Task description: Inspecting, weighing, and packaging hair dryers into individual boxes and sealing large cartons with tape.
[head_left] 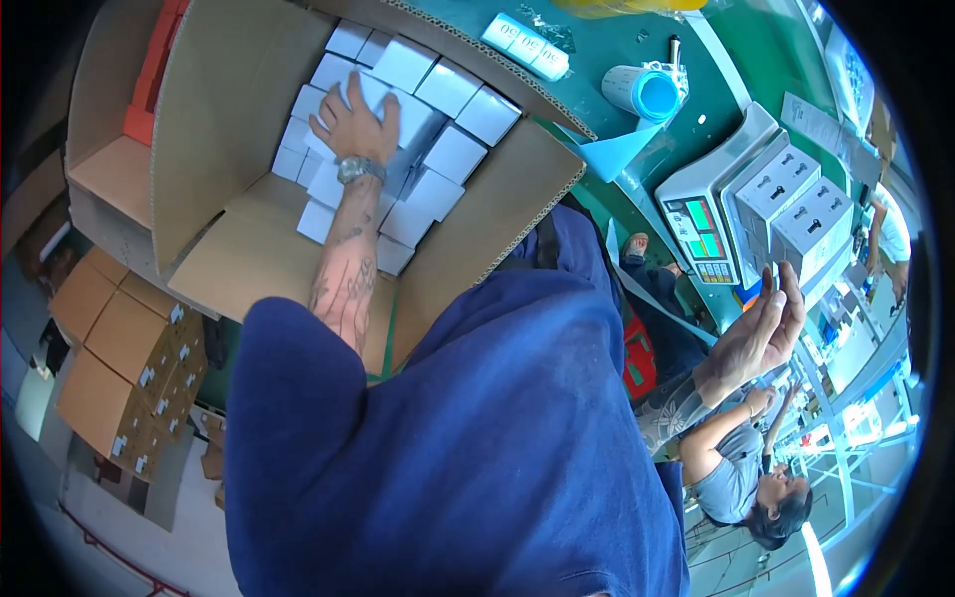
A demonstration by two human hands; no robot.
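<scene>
Inside a large cardboard carton (224, 129), my left hand (356, 124) lies with spread fingers on top of small white boxes (455, 152). It presses flat on them and grips none that I can see. The white boxes are packed in uneven rows, and some sit higher than others. Out to the right, my right hand (758, 333) is raised with loosely bent fingers and nothing visible in it. Nearest to it are white cartons with pictures of dark screws (811, 221), standing on a digital scale (701, 231).
A roll of labels (524, 47) and a tape roll with a blue core (647, 93) lie on the green table (597, 35). Stacked brown cartons (119, 348) stand at left. A co-worker in a grey shirt (731, 483) is at lower right.
</scene>
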